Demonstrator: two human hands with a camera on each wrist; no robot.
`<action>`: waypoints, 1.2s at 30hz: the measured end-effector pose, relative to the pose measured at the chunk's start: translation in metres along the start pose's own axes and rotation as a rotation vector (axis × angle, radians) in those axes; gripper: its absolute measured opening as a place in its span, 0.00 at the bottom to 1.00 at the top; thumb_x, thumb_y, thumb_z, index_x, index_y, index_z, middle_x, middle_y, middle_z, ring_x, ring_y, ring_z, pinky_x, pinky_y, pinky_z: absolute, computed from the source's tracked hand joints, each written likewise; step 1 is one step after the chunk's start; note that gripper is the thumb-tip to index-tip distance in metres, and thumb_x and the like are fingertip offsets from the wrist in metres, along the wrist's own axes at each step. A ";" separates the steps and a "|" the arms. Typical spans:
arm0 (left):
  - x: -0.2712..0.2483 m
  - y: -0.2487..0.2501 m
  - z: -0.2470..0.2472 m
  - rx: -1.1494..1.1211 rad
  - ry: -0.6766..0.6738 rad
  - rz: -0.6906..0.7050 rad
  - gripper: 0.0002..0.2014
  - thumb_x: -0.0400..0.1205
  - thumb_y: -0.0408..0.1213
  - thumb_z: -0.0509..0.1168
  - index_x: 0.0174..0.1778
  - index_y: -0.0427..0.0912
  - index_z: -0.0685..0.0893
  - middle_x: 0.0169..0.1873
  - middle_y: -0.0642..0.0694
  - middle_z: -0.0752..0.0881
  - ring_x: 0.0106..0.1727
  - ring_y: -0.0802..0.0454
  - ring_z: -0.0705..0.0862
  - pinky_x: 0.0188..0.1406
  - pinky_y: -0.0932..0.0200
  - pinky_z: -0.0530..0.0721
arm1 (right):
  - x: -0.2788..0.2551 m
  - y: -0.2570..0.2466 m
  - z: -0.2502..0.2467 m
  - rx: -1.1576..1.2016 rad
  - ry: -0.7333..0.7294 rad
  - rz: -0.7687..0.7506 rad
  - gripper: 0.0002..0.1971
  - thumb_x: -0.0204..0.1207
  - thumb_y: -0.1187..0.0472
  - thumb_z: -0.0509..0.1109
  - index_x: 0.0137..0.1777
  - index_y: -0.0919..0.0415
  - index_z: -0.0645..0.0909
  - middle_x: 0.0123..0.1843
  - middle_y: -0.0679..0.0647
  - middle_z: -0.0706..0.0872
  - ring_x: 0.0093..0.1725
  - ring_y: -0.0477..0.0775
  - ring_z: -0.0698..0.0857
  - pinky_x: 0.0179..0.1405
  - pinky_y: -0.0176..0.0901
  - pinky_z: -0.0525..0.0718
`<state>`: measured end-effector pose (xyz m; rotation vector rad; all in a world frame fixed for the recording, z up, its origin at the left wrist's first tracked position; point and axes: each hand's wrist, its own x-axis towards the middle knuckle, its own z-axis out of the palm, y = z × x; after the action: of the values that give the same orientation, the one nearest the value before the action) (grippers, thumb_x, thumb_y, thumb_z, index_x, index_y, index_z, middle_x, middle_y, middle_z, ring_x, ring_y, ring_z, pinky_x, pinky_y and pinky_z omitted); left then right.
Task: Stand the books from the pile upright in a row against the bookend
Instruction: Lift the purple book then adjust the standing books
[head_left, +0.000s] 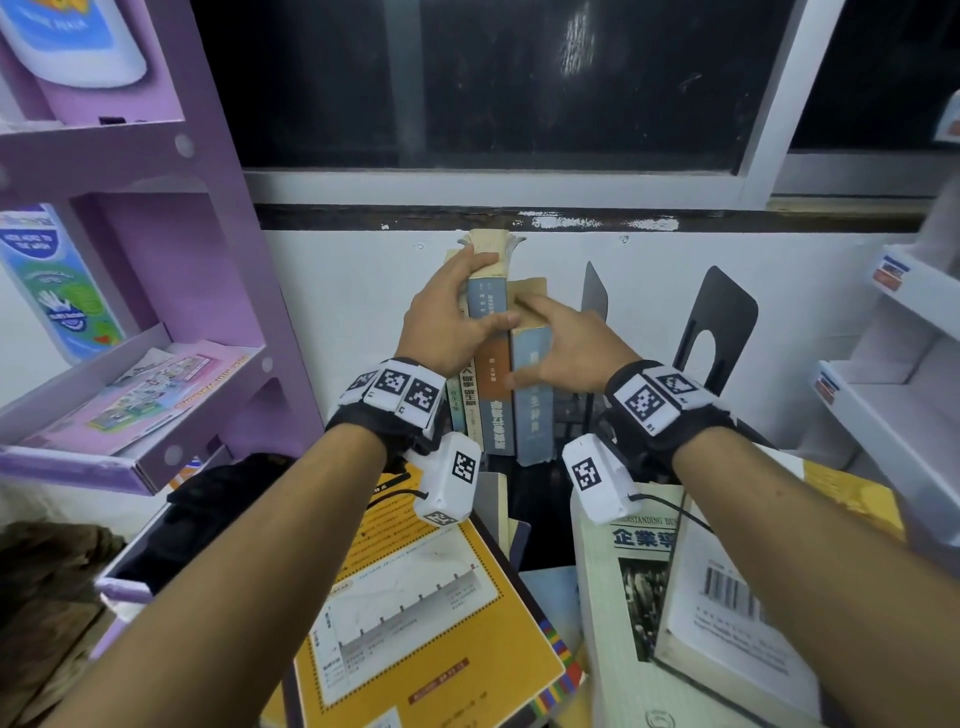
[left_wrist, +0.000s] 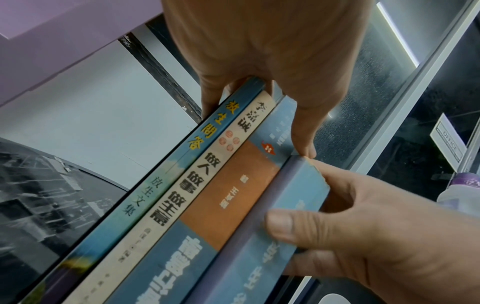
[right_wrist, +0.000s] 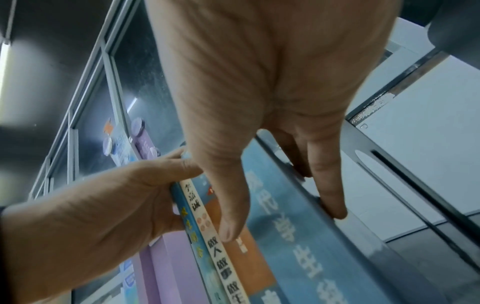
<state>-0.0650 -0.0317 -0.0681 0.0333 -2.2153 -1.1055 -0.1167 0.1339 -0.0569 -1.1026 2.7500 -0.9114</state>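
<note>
Several books stand upright in a row against the white wall: a thin teal one (left_wrist: 155, 185), a cream one (head_left: 470, 410), a blue-and-orange one (head_left: 496, 405) and a thick grey-blue one (head_left: 532, 415) at the right end. My left hand (head_left: 447, 317) grips the row near its top, fingers on the left side and thumb across the spines. My right hand (head_left: 566, 343) holds the grey-blue book (right_wrist: 298, 236), thumb by its spine and fingers on its right cover. A black bookend (head_left: 722, 322) stands to the right, apart from the row. The pile lies in front: a yellow book (head_left: 415, 597) and a white book (head_left: 623, 597).
A second thin black bookend (head_left: 595, 293) stands just right of the row. A purple shelf unit (head_left: 156, 312) is on the left, and a white rack (head_left: 893, 364) on the right. A dark window runs above the wall. A barcode-backed book (head_left: 737, 623) lies at the near right.
</note>
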 end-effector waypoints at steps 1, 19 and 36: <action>-0.001 0.001 -0.001 0.000 -0.007 -0.003 0.36 0.63 0.55 0.75 0.69 0.53 0.77 0.69 0.57 0.77 0.65 0.51 0.81 0.64 0.44 0.81 | 0.000 0.002 0.001 -0.006 -0.004 -0.008 0.51 0.61 0.51 0.85 0.82 0.48 0.61 0.73 0.54 0.78 0.69 0.56 0.78 0.61 0.39 0.74; -0.003 -0.005 -0.001 0.104 0.010 0.052 0.39 0.64 0.53 0.79 0.71 0.54 0.75 0.76 0.51 0.73 0.72 0.50 0.76 0.68 0.44 0.78 | 0.008 0.012 0.014 0.064 0.139 -0.052 0.49 0.59 0.58 0.86 0.81 0.50 0.67 0.71 0.55 0.82 0.67 0.57 0.81 0.70 0.49 0.77; -0.009 0.002 -0.003 0.254 0.056 0.083 0.36 0.71 0.51 0.77 0.73 0.50 0.72 0.73 0.52 0.75 0.70 0.52 0.77 0.61 0.58 0.74 | 0.010 0.006 0.014 0.000 0.149 0.028 0.47 0.60 0.54 0.86 0.79 0.47 0.67 0.63 0.56 0.82 0.62 0.59 0.80 0.59 0.49 0.83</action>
<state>-0.0553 -0.0296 -0.0700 0.0787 -2.2716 -0.7652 -0.1241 0.1237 -0.0698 -1.0340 2.8744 -1.0300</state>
